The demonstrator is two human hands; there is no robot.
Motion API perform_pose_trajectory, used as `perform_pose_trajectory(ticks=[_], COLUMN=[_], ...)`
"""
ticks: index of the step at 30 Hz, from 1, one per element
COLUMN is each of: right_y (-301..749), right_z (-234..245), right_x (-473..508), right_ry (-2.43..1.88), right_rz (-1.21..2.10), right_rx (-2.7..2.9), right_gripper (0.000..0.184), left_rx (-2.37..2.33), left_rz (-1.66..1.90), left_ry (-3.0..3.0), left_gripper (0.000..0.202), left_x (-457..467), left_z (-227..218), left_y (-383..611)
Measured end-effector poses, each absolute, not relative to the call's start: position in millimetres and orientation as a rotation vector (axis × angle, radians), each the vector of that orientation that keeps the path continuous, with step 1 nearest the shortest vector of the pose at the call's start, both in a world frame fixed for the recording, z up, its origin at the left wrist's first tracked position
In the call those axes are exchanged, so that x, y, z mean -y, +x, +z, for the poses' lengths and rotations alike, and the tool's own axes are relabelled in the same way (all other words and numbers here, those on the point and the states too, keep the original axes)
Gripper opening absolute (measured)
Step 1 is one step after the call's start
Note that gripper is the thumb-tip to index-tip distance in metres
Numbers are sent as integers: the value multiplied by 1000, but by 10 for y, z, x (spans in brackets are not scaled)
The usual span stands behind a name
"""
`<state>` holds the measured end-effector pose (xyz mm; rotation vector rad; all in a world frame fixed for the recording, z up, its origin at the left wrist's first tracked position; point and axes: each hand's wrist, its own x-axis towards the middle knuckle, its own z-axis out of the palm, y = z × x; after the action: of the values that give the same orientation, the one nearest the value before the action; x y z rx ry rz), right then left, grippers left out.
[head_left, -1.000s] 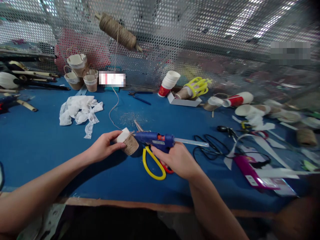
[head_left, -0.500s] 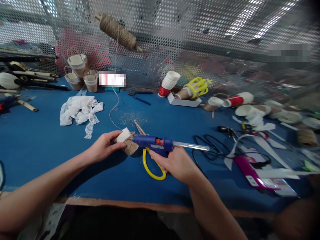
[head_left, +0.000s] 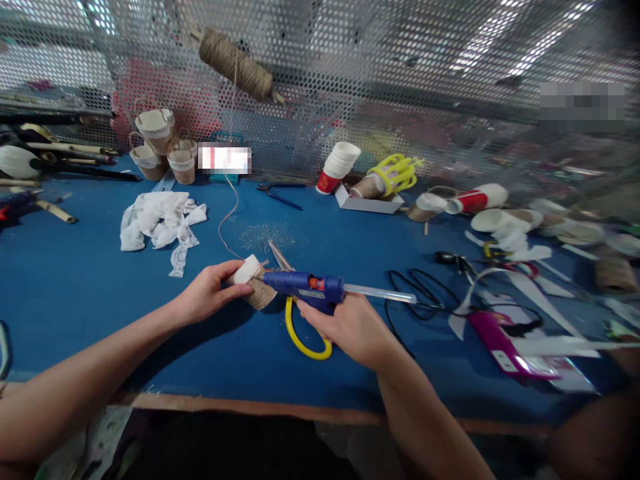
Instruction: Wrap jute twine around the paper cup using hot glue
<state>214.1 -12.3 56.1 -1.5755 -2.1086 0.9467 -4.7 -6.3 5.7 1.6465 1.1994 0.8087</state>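
Note:
My left hand [head_left: 209, 292] grips a small paper cup [head_left: 254, 283] partly wrapped in brown twine, held on its side just above the blue table [head_left: 75, 287]. My right hand [head_left: 357, 328] is closed round the handle of a blue glue gun [head_left: 305, 285], whose nozzle touches the cup's wrapped side. A clear glue stick [head_left: 380, 293] pokes out of the gun's back. Yellow-handled scissors [head_left: 300, 327] lie under the gun. A strand of twine [head_left: 227, 213] runs from the cup up to a hanging spool [head_left: 235, 63].
White lace [head_left: 157, 220] lies at the left, wrapped cups [head_left: 160, 143] behind it. Stacked paper cups [head_left: 337, 167], a yellow holder [head_left: 397, 173], black cable [head_left: 420, 293], a pink packet [head_left: 500, 340] and paper strips crowd the right. A perforated metal screen [head_left: 400, 80] backs the table.
The glue gun has shifted slightly left, its nozzle pressing closer against the cup. My left hand has held the cup almost still.

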Motion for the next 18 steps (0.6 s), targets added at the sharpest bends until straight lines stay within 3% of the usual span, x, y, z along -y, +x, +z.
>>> perform_pose_trajectory(ticks=[18], right_y=[2208], right_z=[538], right_x=[62], right_ry=[-1569], right_rz=[981], right_rx=[2062], right_gripper=[17], left_rx=[-1221], left_rz=[811], left_ry=[1635], left_gripper=[40], left_x=[72], left_z=[61], left_y=[-48])
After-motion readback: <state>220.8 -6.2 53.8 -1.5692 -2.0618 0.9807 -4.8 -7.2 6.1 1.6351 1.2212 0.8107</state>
